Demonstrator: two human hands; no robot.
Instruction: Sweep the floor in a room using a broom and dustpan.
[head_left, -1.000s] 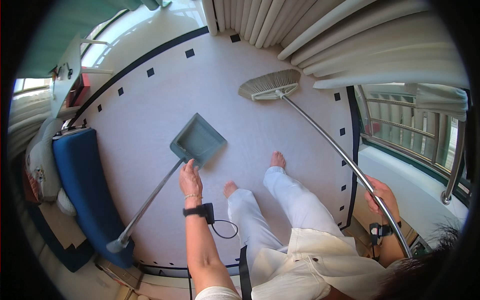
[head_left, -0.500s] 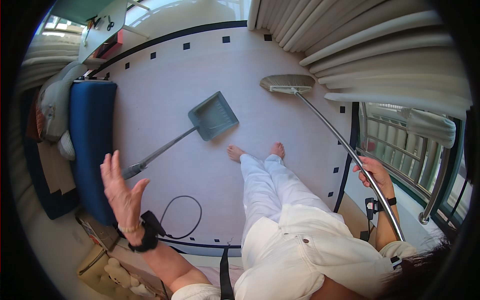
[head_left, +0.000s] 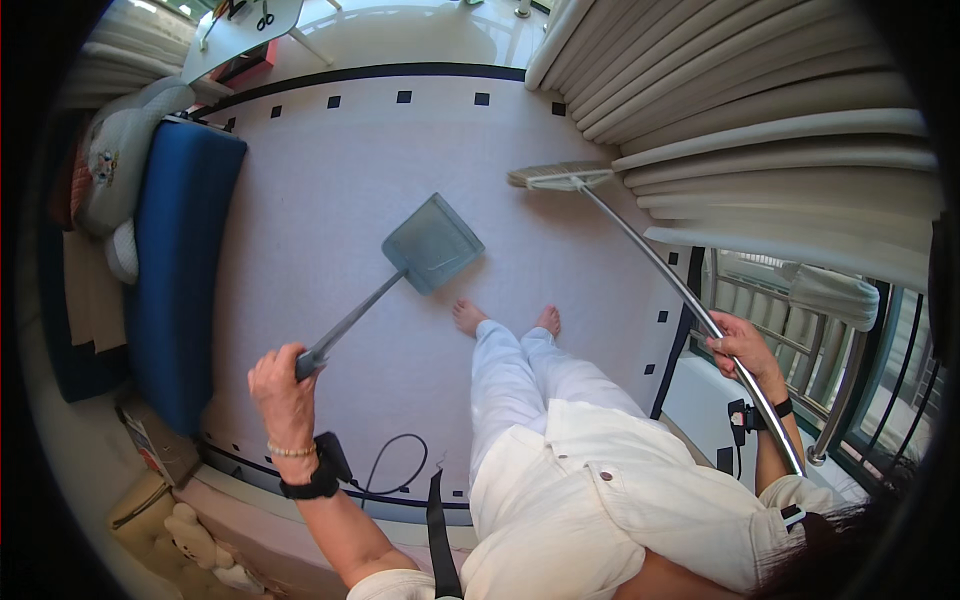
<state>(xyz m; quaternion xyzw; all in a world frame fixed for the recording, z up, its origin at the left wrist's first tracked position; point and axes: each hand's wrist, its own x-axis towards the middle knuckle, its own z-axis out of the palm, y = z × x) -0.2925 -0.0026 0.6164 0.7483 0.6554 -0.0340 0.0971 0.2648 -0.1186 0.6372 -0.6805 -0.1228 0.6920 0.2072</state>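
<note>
Head view: both hands are occupied. The left hand (head_left: 283,393) is closed around the end of the handle (head_left: 358,315) of a grey dustpan (head_left: 434,246), fingers wrapped over the grip. The pan lies ahead of the feet (head_left: 466,317), its handle slanting back toward the person's left; whether its underside bears fully on the pale floor (head_left: 310,210) cannot be determined.

The right hand (head_left: 743,348) is curled around the metal pole (head_left: 674,281) of a broom, at the person's right. The broom head (head_left: 555,179) is beyond and to the right of the dustpan, well apart from it, and near the beige curtains (head_left: 740,90). Contact between bristles and floor cannot be confirmed.

At far left, a blue padded seat (head_left: 185,275) stands beside grey cushions (head_left: 125,165). Beyond it, a white table (head_left: 240,38) carries scissors (head_left: 265,20). Metal railings (head_left: 785,315) stand at right.
</note>
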